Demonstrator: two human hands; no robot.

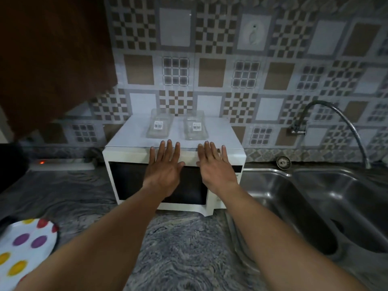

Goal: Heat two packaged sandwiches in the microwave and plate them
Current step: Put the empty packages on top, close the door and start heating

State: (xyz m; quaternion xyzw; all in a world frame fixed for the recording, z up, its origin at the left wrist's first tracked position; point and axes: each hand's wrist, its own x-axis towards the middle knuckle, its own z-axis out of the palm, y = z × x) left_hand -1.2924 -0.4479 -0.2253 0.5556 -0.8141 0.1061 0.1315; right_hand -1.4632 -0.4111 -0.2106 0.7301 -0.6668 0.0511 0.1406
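A white microwave (130, 156) with a dark glass door stands shut on the grey marble counter against the tiled wall. On its top lie two clear plastic sandwich packages, side by side, each with a barcode label: the left package (160, 127) and the right package (195, 128). My left hand (165, 169) and my right hand (214, 166) are stretched out flat, palms down, fingers apart, over the microwave's front top edge, just short of the packages. Neither hand holds anything. A white plate with coloured dots (25, 246) sits at the counter's near left.
A double steel sink (315, 206) lies right of the microwave, with a curved flexible tap (344, 120) on the wall above it. A white power strip with a red light (63, 163) lies at the back left. A dark cabinet (52, 55) hangs overhead on the left.
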